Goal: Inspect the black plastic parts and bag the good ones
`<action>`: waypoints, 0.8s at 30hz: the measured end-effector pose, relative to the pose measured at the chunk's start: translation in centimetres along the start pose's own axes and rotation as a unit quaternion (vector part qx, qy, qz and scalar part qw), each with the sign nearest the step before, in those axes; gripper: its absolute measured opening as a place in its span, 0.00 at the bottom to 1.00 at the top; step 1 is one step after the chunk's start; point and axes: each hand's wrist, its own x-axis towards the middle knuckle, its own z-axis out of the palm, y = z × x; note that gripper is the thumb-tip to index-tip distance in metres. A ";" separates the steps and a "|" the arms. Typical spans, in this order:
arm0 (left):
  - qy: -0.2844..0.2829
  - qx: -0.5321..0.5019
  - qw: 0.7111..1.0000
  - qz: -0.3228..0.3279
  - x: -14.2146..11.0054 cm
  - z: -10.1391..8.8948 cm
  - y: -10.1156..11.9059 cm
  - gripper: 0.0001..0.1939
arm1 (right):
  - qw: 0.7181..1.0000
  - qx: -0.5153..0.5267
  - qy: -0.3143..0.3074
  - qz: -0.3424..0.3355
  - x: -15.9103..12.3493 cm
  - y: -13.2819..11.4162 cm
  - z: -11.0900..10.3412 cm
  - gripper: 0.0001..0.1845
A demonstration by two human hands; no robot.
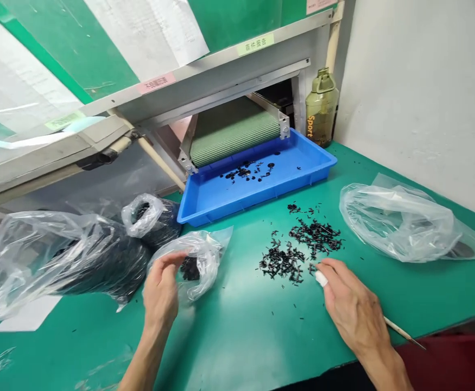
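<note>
Scattered black parts [302, 247] lie on the green counter [237, 336], just beside the fingertips of the right grip [353, 309], spread thin, it seems, so each piece shows. That grip rests low and relaxed, not clenched, with a white finger wrap [321, 278] on one finger and a thin wooden stick [402, 332] poking from under it; whether it holds the stick, I cannot tell. The left grip [162, 288] curls at a clear plastic bag [198, 266] of black parts, apparently keeping its mouth open, though any pinch is hidden. Beyond both grips, a blue tray [261, 196] sits under a conveyor belt's [233, 133] end, seemingly to catch what drops.
</note>
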 end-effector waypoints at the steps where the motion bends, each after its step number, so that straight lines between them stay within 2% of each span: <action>1: 0.004 0.026 0.999 0.026 -0.7 -0.1 0.3 0.11 | 1.000 0.005 -0.008 -0.009 0.1 -0.2 -0.1 0.18; 4: 0.024 0.036 0.989 0.144 -2.8 0.4 1.7 0.09 | 0.998 0.025 -0.044 -0.036 0.5 -0.7 -0.3 0.20; 5: 0.004 0.018 0.982 0.187 -3.4 1.0 2.3 0.09 | 0.998 0.029 -0.048 -0.037 0.6 -0.8 -0.4 0.20; 6: -0.036 0.001 0.974 0.222 -3.9 1.9 3.0 0.09 | 0.998 0.031 -0.045 -0.031 0.7 -0.9 -0.5 0.20; 8: -0.166 -0.009 0.949 0.269 -4.7 4.4 4.5 0.10 | 1.000 0.028 -0.004 0.004 0.6 -0.9 -0.7 0.19; 10: -0.295 -0.003 0.906 0.304 -5.4 7.7 6.2 0.12 | 0.997 0.012 0.057 0.059 0.5 -0.7 -0.8 0.18; 12: -0.373 -0.010 0.860 0.349 -5.9 11.3 7.8 0.13 | 0.988 -0.006 0.109 0.111 0.2 -0.4 -0.8 0.18; 15: -0.404 0.000 0.809 0.426 -6.9 16.1 9.4 0.14 | 0.977 -0.011 0.138 0.164 0.1 0.1 -0.8 0.18; 18: -0.414 0.045 0.771 0.483 -7.8 19.5 9.8 0.15 | 0.973 0.005 0.132 0.188 0.2 0.3 -0.7 0.18; 21: -0.419 0.080 0.747 0.509 -8.1 21.5 9.6 0.15 | 0.972 0.015 0.128 0.195 0.3 0.5 -0.7 0.19; 24: -0.430 0.066 0.751 0.496 -8.0 21.9 9.6 0.13 | 0.973 0.019 0.123 0.195 0.3 0.5 -0.6 0.19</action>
